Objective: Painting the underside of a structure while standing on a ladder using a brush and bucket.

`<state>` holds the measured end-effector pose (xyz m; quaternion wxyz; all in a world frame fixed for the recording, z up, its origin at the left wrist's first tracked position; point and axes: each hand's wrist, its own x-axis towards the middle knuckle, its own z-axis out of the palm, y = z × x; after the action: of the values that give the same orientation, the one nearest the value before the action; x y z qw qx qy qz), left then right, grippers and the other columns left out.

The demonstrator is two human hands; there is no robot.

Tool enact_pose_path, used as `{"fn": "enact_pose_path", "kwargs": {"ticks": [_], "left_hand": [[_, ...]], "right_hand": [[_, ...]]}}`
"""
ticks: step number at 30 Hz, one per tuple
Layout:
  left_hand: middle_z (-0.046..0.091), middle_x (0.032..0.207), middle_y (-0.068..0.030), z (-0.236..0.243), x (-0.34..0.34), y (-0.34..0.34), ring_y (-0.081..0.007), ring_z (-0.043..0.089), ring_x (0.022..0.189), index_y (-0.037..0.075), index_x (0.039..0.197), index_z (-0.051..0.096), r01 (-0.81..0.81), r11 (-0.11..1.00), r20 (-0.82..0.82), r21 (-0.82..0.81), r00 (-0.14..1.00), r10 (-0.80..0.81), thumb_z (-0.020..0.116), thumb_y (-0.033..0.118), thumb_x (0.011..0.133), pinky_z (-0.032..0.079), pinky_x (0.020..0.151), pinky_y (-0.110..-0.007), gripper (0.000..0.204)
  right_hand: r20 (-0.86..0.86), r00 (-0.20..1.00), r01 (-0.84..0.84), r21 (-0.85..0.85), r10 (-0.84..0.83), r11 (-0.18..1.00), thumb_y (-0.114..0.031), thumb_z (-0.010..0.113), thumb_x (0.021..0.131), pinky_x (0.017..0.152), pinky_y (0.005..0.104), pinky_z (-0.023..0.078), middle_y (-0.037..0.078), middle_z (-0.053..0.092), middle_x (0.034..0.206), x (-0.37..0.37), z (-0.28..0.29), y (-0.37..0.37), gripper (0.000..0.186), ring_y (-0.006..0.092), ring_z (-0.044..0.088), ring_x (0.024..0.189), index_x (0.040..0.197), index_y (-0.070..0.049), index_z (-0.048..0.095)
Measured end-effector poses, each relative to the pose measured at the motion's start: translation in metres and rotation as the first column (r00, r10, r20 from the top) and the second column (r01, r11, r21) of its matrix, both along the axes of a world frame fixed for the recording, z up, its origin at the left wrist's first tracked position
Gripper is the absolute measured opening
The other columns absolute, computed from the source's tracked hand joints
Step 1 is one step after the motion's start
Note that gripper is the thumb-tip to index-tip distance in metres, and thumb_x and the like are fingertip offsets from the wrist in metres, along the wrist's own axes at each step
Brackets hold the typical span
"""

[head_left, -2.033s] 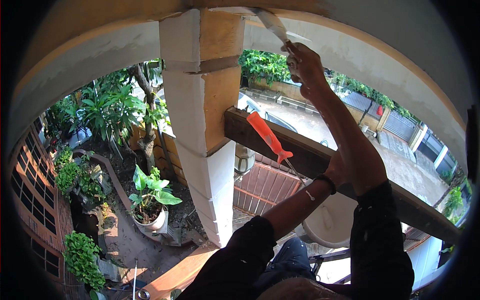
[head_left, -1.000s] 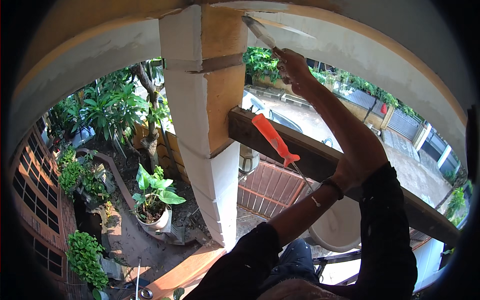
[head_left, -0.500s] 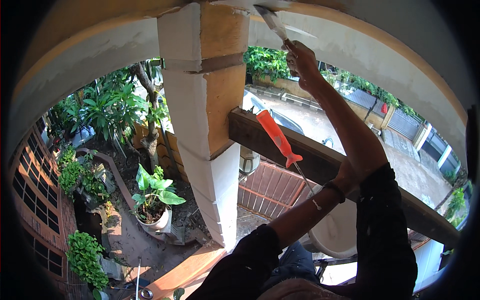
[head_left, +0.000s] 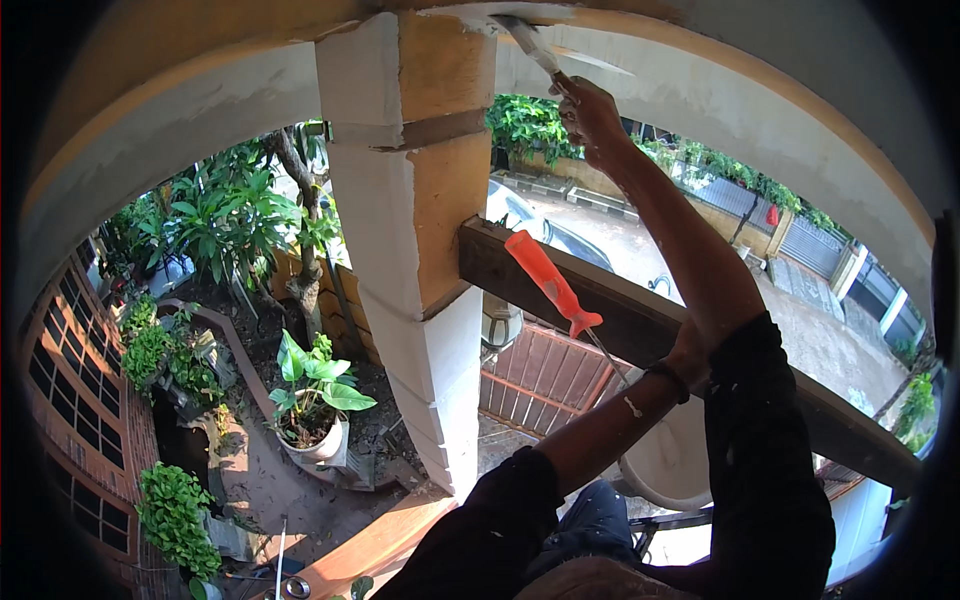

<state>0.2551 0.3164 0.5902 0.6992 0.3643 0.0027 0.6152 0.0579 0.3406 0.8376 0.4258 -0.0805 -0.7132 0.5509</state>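
My right hand (head_left: 590, 120) is closed round the handle of a flat paint brush (head_left: 530, 40), raised to the underside of the painted arch (head_left: 620, 20) beside the column (head_left: 365, 200). My left hand (head_left: 690, 355) is on or against the dark beam (head_left: 540, 275), behind my right forearm, with its fingers hidden. An orange-handled tool with a metal rod (head_left: 540, 280) leans across the beam near it, its rod running down toward a pale round container (head_left: 670, 460) below. White paint spots mark my left forearm and sleeves.
Below left are a garden bed with a potted plant (head_left: 315, 435), a tree (head_left: 295, 200) and a brick wall with window grids (head_left: 80, 380). A wooden ledge (head_left: 400, 525) runs underneath. A lamp (head_left: 500, 325), a red gate (head_left: 535, 375), a car and a street lie beyond the beam.
My right hand has made small back-and-forth moves with the brush along the arch near the column, ending slightly left of where it was. My left hand stays at the beam.
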Motion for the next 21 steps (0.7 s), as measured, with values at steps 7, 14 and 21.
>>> {"fn": "enact_pose_path", "kwargs": {"ticks": [7, 14, 21], "left_hand": [[0.049, 0.146, -0.0113, 0.001, -0.002, -0.003, -0.0248, 0.047, 0.136, 0.005, 0.149, 0.034, -0.323, 0.878, -0.328, 0.354, 0.836, 0.44, 0.051, 0.047, 0.1, 0.04, 0.112, -0.04, 0.067], [0.05, 0.146, -0.0112, 0.027, -0.011, -0.016, -0.0252, 0.048, 0.135, 0.008, 0.146, 0.039, -0.275, 0.682, -0.671, 0.677, 0.149, 0.726, 0.055, 0.048, 0.097, 0.043, 0.109, -0.039, 0.066], [0.056, 0.14, -0.0117, 0.09, -0.018, -0.055, -0.0265, 0.049, 0.134, 0.011, 0.139, 0.051, 0.082, 0.727, -0.585, 0.682, -0.535, 0.609, 0.058, 0.049, 0.093, 0.044, 0.106, -0.037, 0.061]], "right_hand": [[0.148, 0.987, 0.057, 0.057, -0.065, 0.997, -0.042, 0.061, 0.099, 0.044, 0.0269, 0.019, -0.011, 0.034, 0.06, 0.02, -0.009, -0.031, 0.03, 0.0035, 0.027, 0.047, 0.091, -0.013, 0.059], [0.013, 0.999, 0.035, 0.042, -0.035, 0.999, -0.033, 0.059, 0.101, 0.044, 0.0277, 0.02, -0.008, 0.041, 0.06, -0.01, 0.019, -0.035, 0.024, 0.0053, 0.028, 0.046, 0.098, -0.01, 0.067], [0.031, 0.998, 0.057, -0.084, -0.055, 0.995, -0.04, 0.056, 0.102, 0.046, 0.0264, 0.018, -0.012, 0.033, 0.059, 0.088, 0.006, -0.022, 0.028, 0.0036, 0.024, 0.047, 0.098, -0.014, 0.063]]}}
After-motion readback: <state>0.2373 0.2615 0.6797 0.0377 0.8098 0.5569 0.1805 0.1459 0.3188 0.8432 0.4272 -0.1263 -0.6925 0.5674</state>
